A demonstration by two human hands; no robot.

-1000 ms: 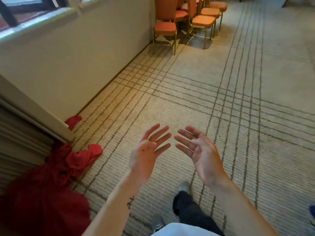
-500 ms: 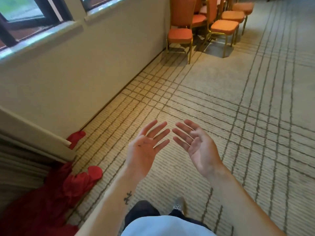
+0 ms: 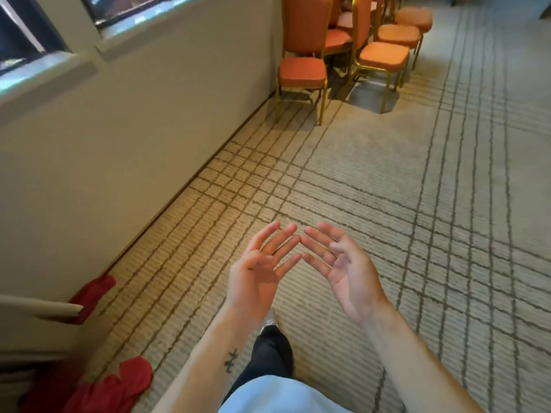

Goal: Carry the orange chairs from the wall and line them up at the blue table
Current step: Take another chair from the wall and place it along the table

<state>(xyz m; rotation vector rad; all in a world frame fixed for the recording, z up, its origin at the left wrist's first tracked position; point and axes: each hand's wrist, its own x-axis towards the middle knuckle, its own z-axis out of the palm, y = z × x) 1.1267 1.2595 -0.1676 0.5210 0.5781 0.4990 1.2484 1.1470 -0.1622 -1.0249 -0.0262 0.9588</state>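
Carpet along wall | orange chairs nearer than before | left hand, right hand spread, empty, fingertips closer

Orange chairs: matt woven-looking cloth on seats and backs, glossy gold metal frames. Carpet: rough ribbed pile, matt, dark grid lines. Wall: smooth matt paint. Red cloth: soft, matt, crumpled. Trouser leg: dark matt fabric.
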